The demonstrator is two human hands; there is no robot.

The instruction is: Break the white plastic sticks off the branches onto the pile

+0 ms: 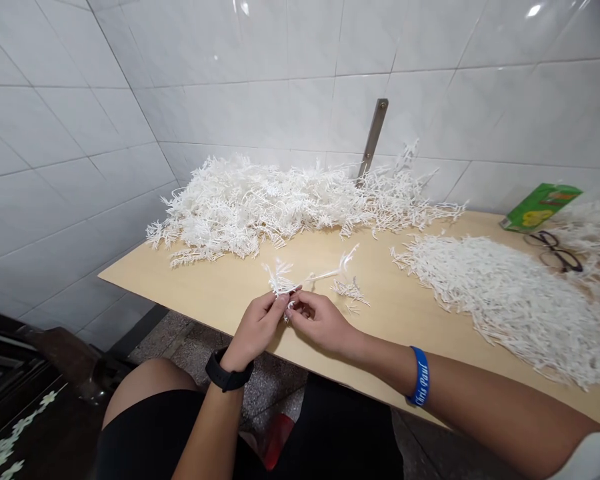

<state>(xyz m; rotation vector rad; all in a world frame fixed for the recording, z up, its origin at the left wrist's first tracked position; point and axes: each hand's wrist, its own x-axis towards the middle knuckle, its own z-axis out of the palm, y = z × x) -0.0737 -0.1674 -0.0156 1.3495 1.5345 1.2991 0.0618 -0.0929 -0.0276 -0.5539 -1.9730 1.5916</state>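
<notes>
Above the table's front edge, my left hand (pixel 260 325) pinches a white branched plastic sprig (pixel 280 279) whose fine twigs fan upward past the thumb. My right hand (pixel 323 320) meets it there, its fingers closed on the same white plastic. A thin white stem (pixel 325 274) sticks out beyond the right fingers toward the back right. What lies between the fingertips is partly hidden. On the wood just past my right hand rest a few small loose white twigs (pixel 349 291).
A large heap of white branched sprigs (pixel 260 203) lies along the tiled wall. To the right spreads a pile of short white pieces (pixel 510 293). Behind it are a green box (pixel 540 208) and eyeglasses (pixel 555 253). A metal bracket (pixel 374 137) rises by the wall.
</notes>
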